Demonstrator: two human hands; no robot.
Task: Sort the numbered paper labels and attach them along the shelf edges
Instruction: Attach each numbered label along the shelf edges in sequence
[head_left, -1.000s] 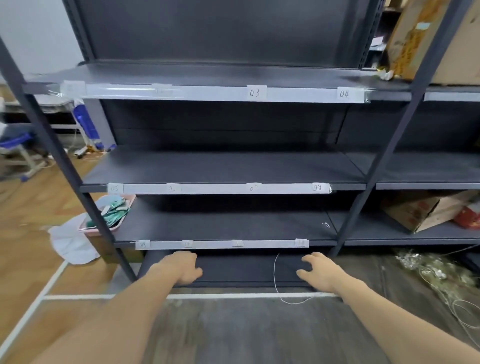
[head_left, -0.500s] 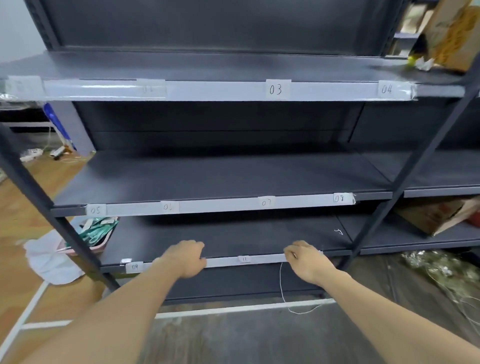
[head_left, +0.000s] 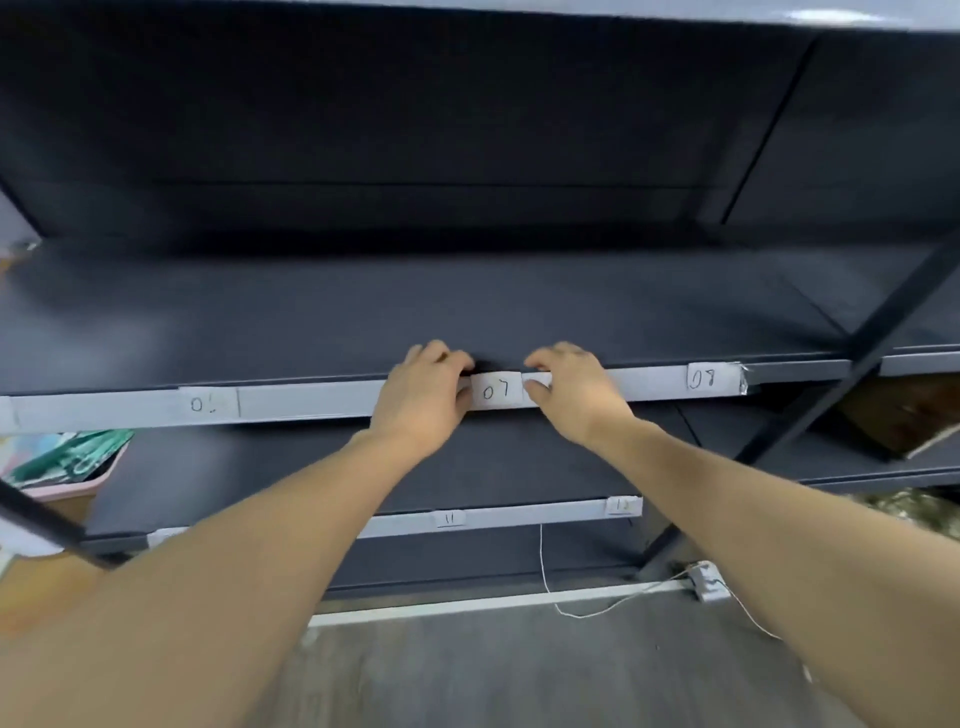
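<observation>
A dark grey metal shelf (head_left: 415, 312) carries a pale grey label strip (head_left: 311, 402) along its front edge; on that strip, about midway along, sits a small white paper label marked "07" (head_left: 496, 391), upright and flat against the face. The left hand (head_left: 423, 395) lies just to the label's left, the right hand (head_left: 571, 389) just to its right, so the label shows whole in the narrow gap between them. Each hand pinches the pale grey label strip; the fingers curl over the top lip of the shelf edge and the thumb presses on the front face. The left thumb touches the label's left border; the right thumb touches its right border. Both forearms reach up from the bottom of the view.

Farther right on the same strip, near its end, is a white paper label marked "08" (head_left: 702, 378); to the left is another white label (head_left: 205, 402), its second digit too blurred to read. The shelf below bears a like strip with labels "11" (head_left: 451, 518) and "12" (head_left: 623, 505); a thin white cord (head_left: 543, 561) hangs beneath it to the floor. A pink tray (head_left: 78, 486) holding green items sits at the far left.
</observation>
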